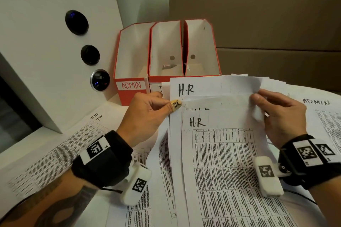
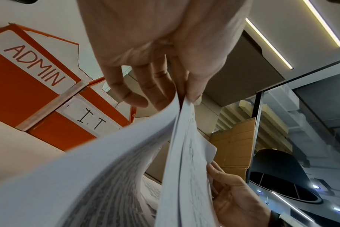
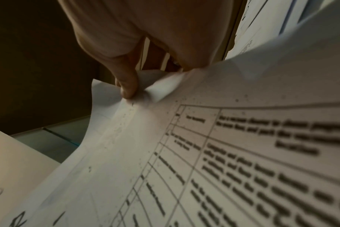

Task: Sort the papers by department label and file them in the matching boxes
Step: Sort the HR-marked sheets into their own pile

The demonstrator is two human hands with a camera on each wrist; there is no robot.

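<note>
Both hands hold a stack of H.R papers (image 1: 217,134) above the desk. My left hand (image 1: 147,112) pinches the stack's left edge between thumb and fingers (image 2: 192,92). My right hand (image 1: 275,114) pinches the right edge, with a fingertip (image 3: 127,89) on a curled corner. The top sheet's upper part (image 1: 212,88) is bent back and shows "H.R". Three orange file boxes stand behind: ADMIN (image 1: 131,86), I.T (image 2: 91,121), and a third (image 1: 201,51) whose label the papers hide. All three look empty of papers.
More printed sheets lie on the white desk: one marked H.R (image 1: 64,145) at the left, one marked ADMIN (image 1: 321,112) at the right. A white panel with round black sensors (image 1: 76,22) rises at the left. Brown cardboard (image 1: 258,14) stands behind.
</note>
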